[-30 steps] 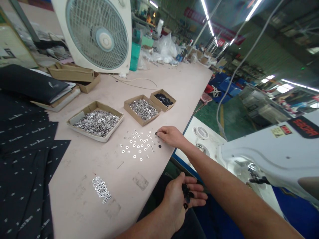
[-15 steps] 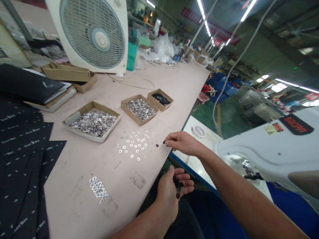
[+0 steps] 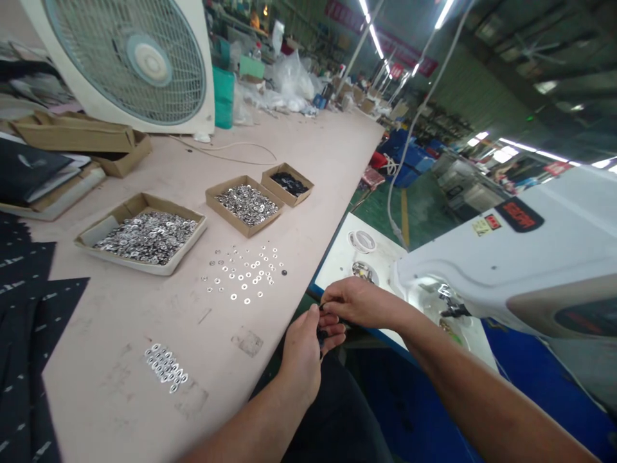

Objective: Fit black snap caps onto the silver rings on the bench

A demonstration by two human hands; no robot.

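My left hand (image 3: pixel 304 344) is cupped past the table edge, palm up, with several small black snap buttons (image 3: pixel 322 334) in it. My right hand (image 3: pixel 357 302) meets it from above, thumb and fingers pinched over the left fingertips around a black snap button that is mostly hidden. One black button (image 3: pixel 284 272) lies on the table left of my hands. Beside it are scattered silver ring-shaped snap pieces (image 3: pixel 247 276). Nearer to me, more silver pieces (image 3: pixel 166 366) stand in tight rows.
Cardboard trays hold silver pieces (image 3: pixel 202 230), more silver pieces (image 3: pixel 212 200) and black pieces (image 3: pixel 308 193). A fan (image 3: pixel 207 96) stands behind them. Dark printed fabric (image 3: pixel 29 360) lies at left. A white sewing machine (image 3: pixel 482 257) is at right.
My right hand has moved from above the table edge back to my left hand, carrying a black button. The view has shifted rightward.
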